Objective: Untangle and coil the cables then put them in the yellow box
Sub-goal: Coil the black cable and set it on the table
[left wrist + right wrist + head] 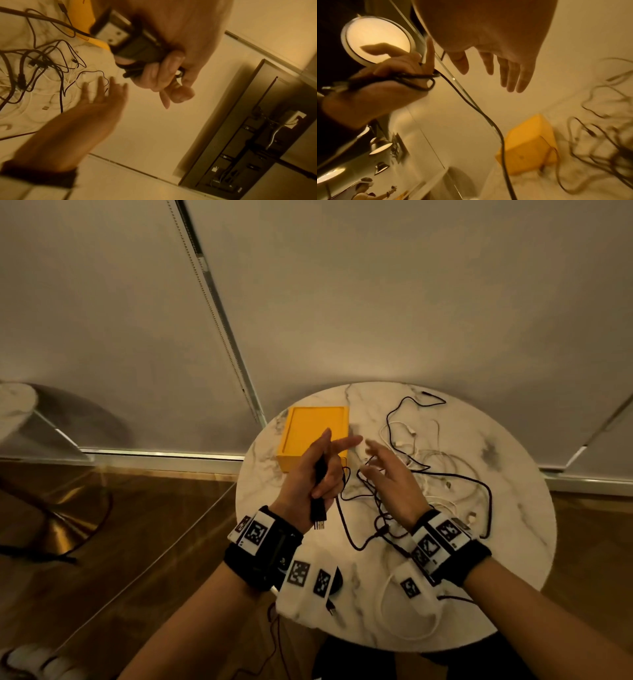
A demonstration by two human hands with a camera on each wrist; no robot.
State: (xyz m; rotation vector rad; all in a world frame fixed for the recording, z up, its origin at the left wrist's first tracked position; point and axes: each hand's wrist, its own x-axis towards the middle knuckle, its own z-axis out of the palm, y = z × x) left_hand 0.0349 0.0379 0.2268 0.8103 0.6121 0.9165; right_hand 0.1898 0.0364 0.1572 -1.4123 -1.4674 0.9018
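My left hand point(320, 474) grips a black cable point(319, 498) above the round marble table point(513, 508). Its metal plug hangs out below the palm, and the index finger points toward the right. In the left wrist view the curled fingers point(164, 73) wrap the black cable point(137, 54). The right wrist view shows the black cable point(471, 105) trailing down from that fist. My right hand point(387, 474) hovers open just right of it, fingers spread, holding nothing. The yellow box point(313, 433) stands open behind my left hand. A tangle of black and white cables point(428, 474) lies beyond my right hand.
A white cable loop point(411, 611) lies near the table's front edge. Wooden floor point(137, 525) spreads to the left, with a brass lamp base point(58, 529) on it. Pale blinds point(342, 302) rise behind the table.
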